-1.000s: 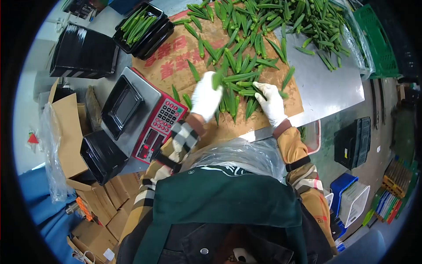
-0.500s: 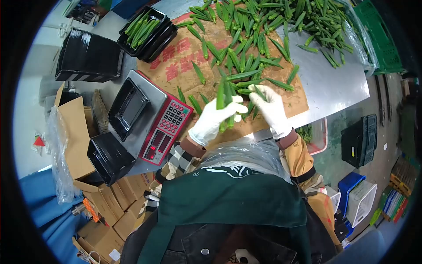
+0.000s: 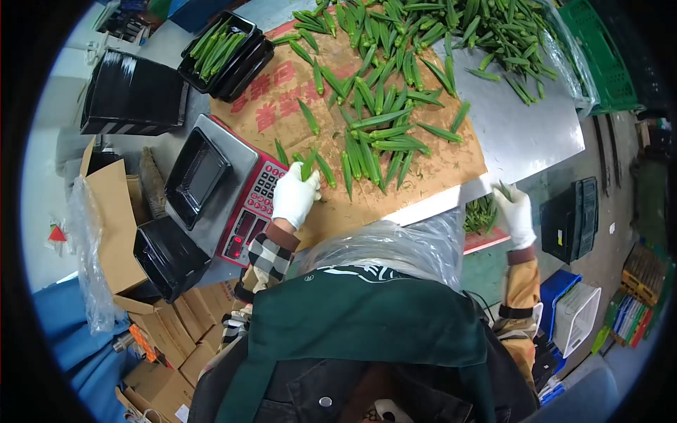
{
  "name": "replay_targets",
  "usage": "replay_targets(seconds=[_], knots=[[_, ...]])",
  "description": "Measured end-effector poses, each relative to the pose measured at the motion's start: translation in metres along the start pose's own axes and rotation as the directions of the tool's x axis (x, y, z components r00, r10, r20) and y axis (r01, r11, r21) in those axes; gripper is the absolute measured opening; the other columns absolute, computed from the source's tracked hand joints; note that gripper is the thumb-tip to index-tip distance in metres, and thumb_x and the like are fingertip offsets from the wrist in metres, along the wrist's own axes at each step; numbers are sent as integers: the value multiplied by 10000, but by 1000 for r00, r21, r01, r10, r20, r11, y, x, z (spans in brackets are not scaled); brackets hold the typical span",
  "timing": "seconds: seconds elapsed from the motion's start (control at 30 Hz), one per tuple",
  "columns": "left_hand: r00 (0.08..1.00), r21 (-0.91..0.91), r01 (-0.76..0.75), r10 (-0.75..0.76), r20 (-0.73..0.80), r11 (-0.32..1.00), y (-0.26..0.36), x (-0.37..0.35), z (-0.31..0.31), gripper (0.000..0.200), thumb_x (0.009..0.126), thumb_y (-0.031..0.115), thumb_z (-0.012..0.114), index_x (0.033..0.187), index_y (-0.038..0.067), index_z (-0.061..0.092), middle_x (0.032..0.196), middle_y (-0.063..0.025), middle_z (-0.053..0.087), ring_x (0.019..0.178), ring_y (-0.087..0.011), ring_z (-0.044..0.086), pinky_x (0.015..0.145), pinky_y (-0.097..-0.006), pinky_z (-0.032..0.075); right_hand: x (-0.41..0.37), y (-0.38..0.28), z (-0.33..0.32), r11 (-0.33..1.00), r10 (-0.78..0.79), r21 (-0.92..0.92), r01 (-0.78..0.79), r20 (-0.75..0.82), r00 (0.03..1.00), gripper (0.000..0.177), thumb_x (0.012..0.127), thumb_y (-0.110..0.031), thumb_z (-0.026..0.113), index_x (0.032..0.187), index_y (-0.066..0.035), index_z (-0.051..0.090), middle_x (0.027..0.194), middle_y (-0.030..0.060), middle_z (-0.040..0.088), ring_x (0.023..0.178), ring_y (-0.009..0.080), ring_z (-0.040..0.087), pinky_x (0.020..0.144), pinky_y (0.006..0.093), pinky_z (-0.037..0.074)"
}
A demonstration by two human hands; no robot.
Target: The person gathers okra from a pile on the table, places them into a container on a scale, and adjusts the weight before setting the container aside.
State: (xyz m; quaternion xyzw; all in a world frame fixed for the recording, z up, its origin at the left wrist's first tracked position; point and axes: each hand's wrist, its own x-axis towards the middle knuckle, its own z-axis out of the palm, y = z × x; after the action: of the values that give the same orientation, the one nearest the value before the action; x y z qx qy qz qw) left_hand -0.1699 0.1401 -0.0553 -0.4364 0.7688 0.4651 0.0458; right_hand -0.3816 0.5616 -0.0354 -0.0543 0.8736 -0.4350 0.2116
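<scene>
White-gloved, my left hand (image 3: pixel 296 197) is at the cardboard's left edge beside the scale. Its fingers are closed around a green okra pod (image 3: pixel 308 163). Past the table's front edge, my right hand (image 3: pixel 516 217), also gloved, pinches another okra pod (image 3: pixel 503 189) next to a crate of okra (image 3: pixel 481 214). A small group of okra pods (image 3: pixel 363 158) lies side by side on the cardboard sheet (image 3: pixel 367 201), between the hands. More okra (image 3: pixel 486 32) is heaped at the back right.
Left of the cardboard stands a red digital scale (image 3: pixel 243 233) bearing a black tray (image 3: pixel 197 180). Stacked black trays (image 3: pixel 247 74), the top one holding okra, stand behind it. A green crate (image 3: pixel 596 53) is at the far right, and a dark crate (image 3: pixel 571 222) sits on the floor.
The pods my left hand held now lie on the cardboard, and that hand has moved left to another pod. My right hand has moved right, off the table, with a pod.
</scene>
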Motion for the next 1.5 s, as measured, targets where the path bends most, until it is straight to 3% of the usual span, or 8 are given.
replay_targets(seconds=[0.07, 0.27, 0.37, 0.7, 0.8, 1.17, 1.33, 1.5], knots=[[977, 597, -115, 198, -76, 794, -4, -14, 8, 361, 967, 278, 646, 1245, 54, 585, 888, -188, 726, 793, -342, 727, 695, -452, 567, 7, -20, 50, 982, -186, 26, 189, -92, 978, 218, 909, -72, 701, 1094, 37, 734, 914, 122, 743, 808, 128, 650, 757, 288, 510], [891, 633, -270, 437, -120, 726, -36, -7, 41, 465, 928, 161, 634, 1373, 95, 514, 969, -161, 601, 842, -351, 643, 694, -481, 529, 40, -85, 185, 680, -663, -369, 634, 61, 746, 388, 817, -178, 760, 1197, -125, 700, 1100, 68, 650, 1035, 273, 629, 877, 362, 536], [804, 500, -496, 593, -45, 710, -32, -4, 44, 510, 892, 64, 613, 1388, 160, 543, 1005, -136, 590, 944, -337, 610, 784, -458, 514, 65, -90, 200, 642, -612, -447, 623, 190, 768, 360, 794, -180, 772, 1140, -112, 704, 1077, 73, 653, 1048, 273, 622, 873, 377, 537], [969, 349, -182, 227, -94, 919, 30, 13, 66, 970, 843, 388, 777, 1558, -1, 249, 1237, -237, 560, 1144, -391, 581, 932, -474, 508, 40, -120, 199, 917, -294, -225, 331, 184, 938, 398, 829, -311, 767, 1102, -34, 684, 1072, 162, 708, 987, 328, 686, 862, 409, 542], [991, 522, -112, 134, -5, 845, 50, 21, 65, 982, 819, 358, 804, 1552, 2, 255, 1224, -216, 557, 1130, -369, 591, 892, -452, 534, 30, -104, 249, 745, -326, -521, 417, 261, 909, 487, 825, -315, 759, 1198, -25, 641, 1129, 175, 695, 1002, 345, 681, 881, 425, 545], [987, 634, -149, 154, 47, 759, 49, 36, 50, 636, 743, 308, 827, 1229, 35, 520, 1110, -180, 658, 1030, -348, 687, 859, -457, 562, 83, -104, 171, 973, -209, -45, 225, 234, 949, 538, 770, -273, 720, 1236, -9, 660, 1074, 210, 727, 1001, 335, 709, 889, 375, 550], [994, 448, -100, 105, 14, 888, 37, 37, 46, 576, 745, 302, 807, 1174, 32, 533, 1090, -213, 686, 998, -376, 695, 849, -460, 555, 69, -131, 184, 874, -393, -224, 431, 197, 898, 435, 792, -225, 715, 1199, -75, 683, 1109, 133, 709, 1043, 326, 674, 896, 398, 542], [993, 192, -89, 103, -64, 977, 62, 21, 51, 579, 762, 297, 783, 1224, 60, 526, 1077, -218, 702, 997, -404, 684, 840, -476, 542, 70, -115, 236, 482, -539, -606, 632, 363, 760, 464, 743, -233, 797, 1138, -56, 631, 1054, 133, 642, 1011, 320, 624, 807, 414, 560]])
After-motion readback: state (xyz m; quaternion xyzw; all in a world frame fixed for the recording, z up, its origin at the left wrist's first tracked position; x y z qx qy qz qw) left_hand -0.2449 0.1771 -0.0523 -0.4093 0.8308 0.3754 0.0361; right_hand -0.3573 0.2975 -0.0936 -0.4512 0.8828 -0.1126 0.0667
